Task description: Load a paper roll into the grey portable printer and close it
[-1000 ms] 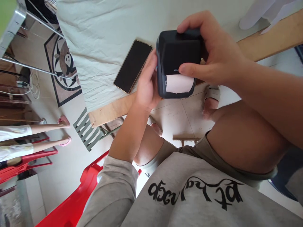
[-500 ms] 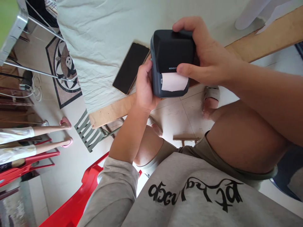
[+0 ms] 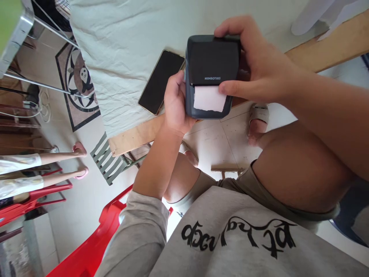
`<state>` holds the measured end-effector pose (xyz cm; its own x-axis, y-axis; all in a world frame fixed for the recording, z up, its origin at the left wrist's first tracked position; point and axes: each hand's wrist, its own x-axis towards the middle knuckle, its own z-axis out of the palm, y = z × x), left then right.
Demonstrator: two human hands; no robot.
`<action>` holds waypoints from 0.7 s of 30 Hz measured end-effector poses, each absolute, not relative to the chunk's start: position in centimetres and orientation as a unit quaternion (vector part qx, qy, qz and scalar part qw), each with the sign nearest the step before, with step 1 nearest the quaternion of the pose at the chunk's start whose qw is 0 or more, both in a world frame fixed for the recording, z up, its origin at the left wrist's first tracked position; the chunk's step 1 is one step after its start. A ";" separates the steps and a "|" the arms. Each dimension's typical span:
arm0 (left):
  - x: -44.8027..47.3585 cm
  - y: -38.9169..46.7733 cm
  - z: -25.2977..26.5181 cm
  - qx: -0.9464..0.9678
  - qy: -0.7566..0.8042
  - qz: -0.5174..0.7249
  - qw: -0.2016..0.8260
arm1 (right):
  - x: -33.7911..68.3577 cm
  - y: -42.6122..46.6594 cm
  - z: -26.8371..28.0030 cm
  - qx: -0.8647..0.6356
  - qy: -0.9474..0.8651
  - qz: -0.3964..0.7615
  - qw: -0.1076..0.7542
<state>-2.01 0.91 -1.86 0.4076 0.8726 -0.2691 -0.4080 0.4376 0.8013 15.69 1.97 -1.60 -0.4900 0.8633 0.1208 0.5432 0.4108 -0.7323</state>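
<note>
A dark NIIMBOT label printer is held up between both hands above the table's near edge. White label paper with a torn edge sticks out of its front slot. My left hand grips the printer's left side and underside, most fingers hidden beneath it. Around the right side curls my right hand, its index finger on the far top edge and its thumb by the corner of the paper. Just left of the printer, a smartphone with a dark screen lies on the cloth.
A pale cloth covers the table, whose wooden edge runs along the near side. White rolled paper lies at the upper right. A folding stool, a red chair and another person's legs are at the left.
The printer has turned slightly and shifted a little to the right, so its brand lettering now shows more fully. My right thumb has moved slightly right along the paper's edge.
</note>
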 end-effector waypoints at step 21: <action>-1.4 0.2 -2.0 0.366 0.371 0.432 0.736 | 15.9 1.0 1.0 -0.613 -0.748 0.140 0.210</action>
